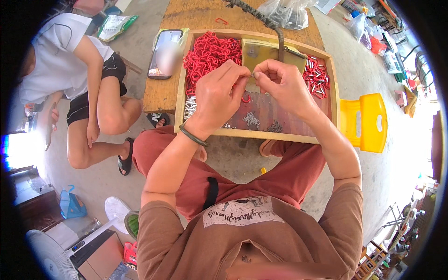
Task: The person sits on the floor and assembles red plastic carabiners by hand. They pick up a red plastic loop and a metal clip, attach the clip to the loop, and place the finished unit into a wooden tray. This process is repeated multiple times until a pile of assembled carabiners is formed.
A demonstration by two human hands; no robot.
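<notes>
My left hand (pixel 215 95) and my right hand (pixel 283 86) meet over the wooden tray (pixel 261 135), fingertips pinched together. Whatever small piece sits between them is too small to name. Just below my left fingers shows a red hook-shaped piece (pixel 246 98); whether that hand holds it or it lies in the tray I cannot tell. Beyond my left hand is a heap of red bent hooks (pixel 212 49). Red pieces with silver pins (pixel 316 77) lie right of my right hand. Silver pins (pixel 190 106) and small grey parts (pixel 251 120) lie nearer me.
A dark wrapped rod (pixel 261 18) arches over a yellowish block (pixel 259 49) in the tray. A phone (pixel 165 53) lies on the wooden table (pixel 158 95). A yellow chair (pixel 368 122) stands at right. Another person (pixel 88 79) sits at left. A clear bag (pixel 287 14) lies behind.
</notes>
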